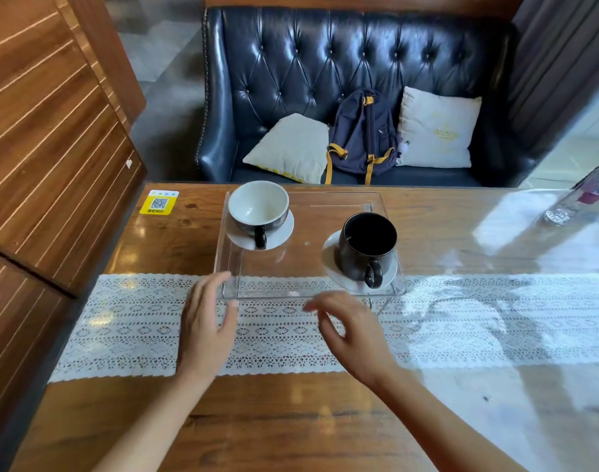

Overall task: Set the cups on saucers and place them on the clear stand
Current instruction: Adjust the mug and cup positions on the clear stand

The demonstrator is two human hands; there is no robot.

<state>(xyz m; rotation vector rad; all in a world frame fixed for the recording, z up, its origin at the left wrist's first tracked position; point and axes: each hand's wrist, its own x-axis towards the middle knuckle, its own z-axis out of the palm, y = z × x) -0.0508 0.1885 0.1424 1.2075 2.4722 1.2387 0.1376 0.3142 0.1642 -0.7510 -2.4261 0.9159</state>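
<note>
A clear stand (305, 257) rests on the wooden table, partly over a white lace runner. On its far left corner a wide cup with a white inside (258, 207) sits on a white saucer (281, 235). On the near right a black mug (368, 248) sits on another white saucer (332, 264), handle toward me. My left hand (207, 321) hovers open at the stand's near left corner, fingertips close to its edge. My right hand (349, 330) is open just in front of the stand's near edge, holding nothing.
The lace runner (495, 318) crosses the table (291, 420). A yellow QR sticker (159, 202) lies at the far left corner. A clear plastic bottle (577, 199) lies at the far right. Behind the table stands a dark leather sofa (325, 63) with two cushions and a backpack (363, 137).
</note>
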